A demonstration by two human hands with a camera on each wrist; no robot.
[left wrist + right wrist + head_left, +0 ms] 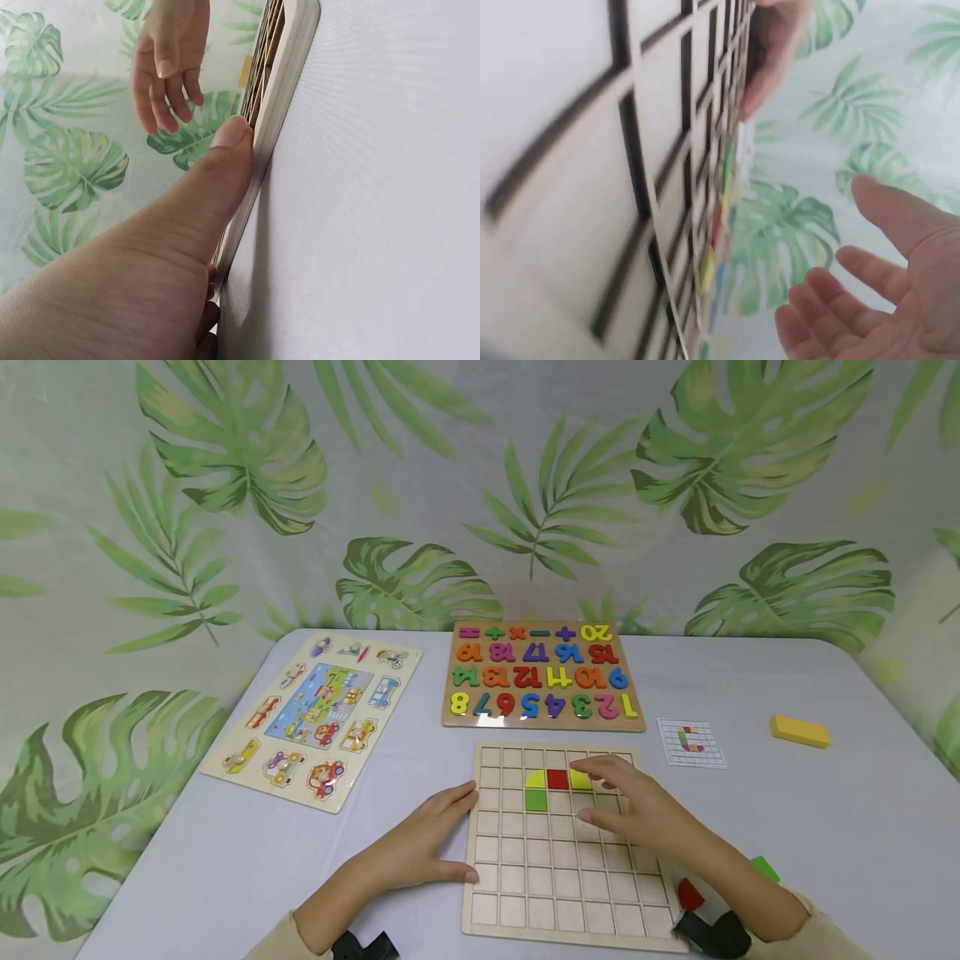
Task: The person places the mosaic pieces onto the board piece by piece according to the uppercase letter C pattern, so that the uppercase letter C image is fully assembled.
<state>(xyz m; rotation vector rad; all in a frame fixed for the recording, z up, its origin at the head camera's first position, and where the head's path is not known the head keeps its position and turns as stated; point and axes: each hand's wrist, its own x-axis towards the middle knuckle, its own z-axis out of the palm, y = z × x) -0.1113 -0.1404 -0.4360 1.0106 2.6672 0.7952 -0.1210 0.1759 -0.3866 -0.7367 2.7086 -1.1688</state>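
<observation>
Nearest, a red tile [689, 895] lay on the tabletop [405, 918] just beside the right rim of the wooden grid board [569, 916]; a green tile [765, 868] showed partly, past the right forearm. Left hand [416, 843] was set at the board's left edge, thumb and fingers spread, touching, not clenched. Left wrist view added what the head view lacked: thumb pressed to the rim, board thickness, and the right hand [651, 806] raised clear of the surface. Right wrist view showed that hand's palm bare, fingers loosely bent, thumb apart: released. Tiles there were blurred, edge-on; only the head view gave the layout. Second row from the far edge: yellow quarter-round tile [536, 779], red square tile [557, 779], second yellow tile [580, 780], partly under the right fingertips. Green square tile [536, 800] sat directly nearer than the quarter-round. Farther: pattern card [692, 743] and yellow block [800, 732] at right, vehicle puzzle [277, 760] at left, number puzzle [543, 723] behind the board, leaf-print backdrop [420, 468] last.
</observation>
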